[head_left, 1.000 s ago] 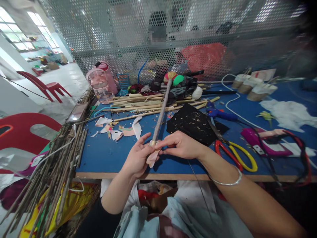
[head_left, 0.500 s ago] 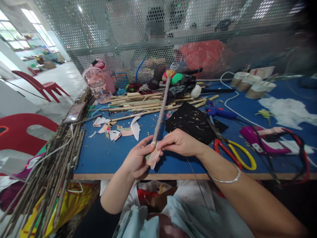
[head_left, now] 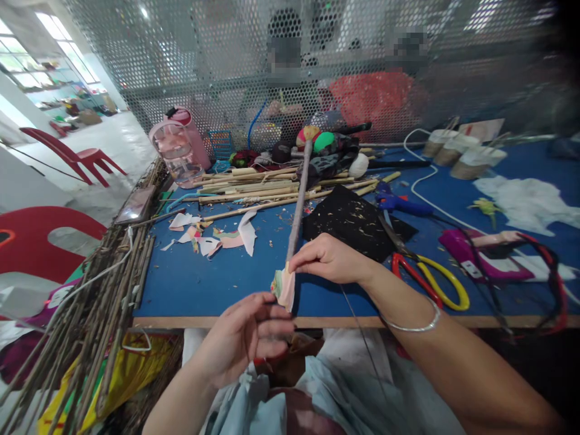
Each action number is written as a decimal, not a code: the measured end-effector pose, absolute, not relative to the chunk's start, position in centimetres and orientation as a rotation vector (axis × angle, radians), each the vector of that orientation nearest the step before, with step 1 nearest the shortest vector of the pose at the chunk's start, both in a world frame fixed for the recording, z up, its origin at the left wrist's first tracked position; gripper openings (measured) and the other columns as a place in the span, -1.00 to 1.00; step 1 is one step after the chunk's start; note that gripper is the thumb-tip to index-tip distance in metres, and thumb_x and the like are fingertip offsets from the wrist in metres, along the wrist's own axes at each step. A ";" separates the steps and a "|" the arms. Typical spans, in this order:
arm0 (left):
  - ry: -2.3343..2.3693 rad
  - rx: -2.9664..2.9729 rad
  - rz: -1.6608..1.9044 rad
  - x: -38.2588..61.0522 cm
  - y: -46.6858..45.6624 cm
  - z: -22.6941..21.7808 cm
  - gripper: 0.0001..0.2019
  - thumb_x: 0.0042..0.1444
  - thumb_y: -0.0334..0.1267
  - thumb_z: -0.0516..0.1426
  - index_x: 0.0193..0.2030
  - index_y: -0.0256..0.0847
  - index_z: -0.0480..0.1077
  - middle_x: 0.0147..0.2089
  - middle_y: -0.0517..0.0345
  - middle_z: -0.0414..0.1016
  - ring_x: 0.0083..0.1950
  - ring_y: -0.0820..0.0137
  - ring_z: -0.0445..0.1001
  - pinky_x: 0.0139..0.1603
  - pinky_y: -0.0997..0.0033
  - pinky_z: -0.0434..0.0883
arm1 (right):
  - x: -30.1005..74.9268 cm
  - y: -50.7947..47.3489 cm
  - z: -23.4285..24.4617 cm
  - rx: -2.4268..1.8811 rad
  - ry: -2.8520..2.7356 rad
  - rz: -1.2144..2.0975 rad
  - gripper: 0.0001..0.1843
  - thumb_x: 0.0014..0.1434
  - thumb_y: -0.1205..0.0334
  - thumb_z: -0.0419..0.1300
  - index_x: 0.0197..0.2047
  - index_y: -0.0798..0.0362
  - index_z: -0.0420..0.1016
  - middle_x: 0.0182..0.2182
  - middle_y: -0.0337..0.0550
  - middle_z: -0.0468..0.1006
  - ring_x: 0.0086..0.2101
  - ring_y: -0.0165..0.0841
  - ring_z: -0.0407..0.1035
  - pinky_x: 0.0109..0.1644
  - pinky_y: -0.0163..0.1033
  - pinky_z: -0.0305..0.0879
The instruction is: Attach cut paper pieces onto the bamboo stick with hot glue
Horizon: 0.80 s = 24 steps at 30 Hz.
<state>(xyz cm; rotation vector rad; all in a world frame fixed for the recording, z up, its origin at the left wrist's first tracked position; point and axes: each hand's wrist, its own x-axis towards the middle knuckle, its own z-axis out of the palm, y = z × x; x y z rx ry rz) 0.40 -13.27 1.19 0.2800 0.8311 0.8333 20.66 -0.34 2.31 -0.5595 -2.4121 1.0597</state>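
Observation:
A long thin stick (head_left: 299, 208) wrapped in greyish-purple slants from the pile at the back toward the table's front edge. Folded round its near end is a pink and green piece of paper or cloth (head_left: 285, 291). My right hand (head_left: 324, 260) pinches the stick and the top of that piece where they join. Below and to the left, my left hand (head_left: 254, 332) is open, palm up with fingers loosely spread. Its fingertips are close to the lower end of the piece; whether they touch it I cannot tell.
Torn pink and white scraps (head_left: 226, 238) lie left of the stick. To the right are a black cloth (head_left: 351, 223), red-and-yellow-handled scissors (head_left: 421, 266), a blue glue gun (head_left: 403, 205) and a purple device (head_left: 480, 260). Bamboo sticks (head_left: 272, 190) and a pink bottle (head_left: 181, 151) stand behind.
My left hand has let go of the stick's near end and moved down and left, opening. The pink piece now hangs uncovered. My right hand has hardly moved.

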 end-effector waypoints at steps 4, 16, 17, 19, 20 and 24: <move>0.643 0.195 0.688 2.2 -13.9 0.3 -0.55 0.18 -0.01 -0.02 -0.02 -0.40 0.34 -0.06 -0.27 0.45 -0.11 0.21 0.51 -0.24 0.38 0.47 | 20.6 -0.4 2.5 -0.561 -2.414 1.039 -0.82 0.12 0.33 0.14 -0.27 0.06 0.59 -0.34 -0.18 0.62 -0.33 -0.40 0.49 -0.24 -0.39 0.33; 1.038 0.318 1.308 6.1 -11.1 0.7 -0.76 0.12 -0.25 0.12 -0.10 -0.32 0.38 -0.19 -0.03 0.54 -0.18 0.32 0.54 -0.31 0.53 0.48 | 20.5 -0.7 2.9 -0.588 -2.407 0.999 -0.81 0.12 0.37 0.13 -0.26 0.09 0.58 -0.37 -0.20 0.62 -0.38 -0.43 0.48 -0.30 -0.42 0.30; 1.086 0.368 1.305 6.1 -11.1 0.7 -0.73 0.11 -0.23 0.12 -0.07 -0.32 0.37 -0.19 -0.03 0.54 -0.20 0.32 0.55 -0.34 0.52 0.48 | 20.4 -0.7 2.8 -0.585 -2.410 0.998 -0.81 0.12 0.37 0.12 -0.27 0.09 0.58 -0.37 -0.21 0.61 -0.38 -0.43 0.47 -0.29 -0.42 0.30; 1.171 0.487 1.271 6.0 -11.1 0.7 -0.64 0.10 -0.22 0.13 0.03 -0.31 0.32 -0.18 -0.03 0.53 -0.21 0.32 0.55 -0.36 0.50 0.49 | 20.3 -0.7 2.8 -0.586 -2.417 1.002 -0.80 0.11 0.38 0.12 -0.27 0.09 0.57 -0.37 -0.22 0.61 -0.38 -0.43 0.47 -0.29 -0.42 0.30; 1.206 0.552 1.250 5.9 -11.1 0.7 -0.60 0.11 -0.21 0.12 0.07 -0.31 0.29 -0.18 -0.02 0.53 -0.23 0.34 0.54 -0.36 0.50 0.48 | 20.3 -0.7 2.7 -0.592 -2.419 1.004 -0.80 0.11 0.39 0.12 -0.28 0.09 0.57 -0.38 -0.22 0.61 -0.38 -0.43 0.47 -0.29 -0.42 0.30; 1.288 0.790 1.160 5.8 -11.1 0.6 -0.48 0.15 -0.12 0.05 0.22 -0.29 0.18 -0.55 0.21 0.44 -0.61 0.53 0.37 -0.60 0.58 0.34 | 20.3 -0.7 2.7 -0.629 -2.419 1.011 -0.81 0.10 0.38 0.12 -0.28 0.09 0.57 -0.39 -0.21 0.61 -0.38 -0.42 0.47 -0.28 -0.41 0.29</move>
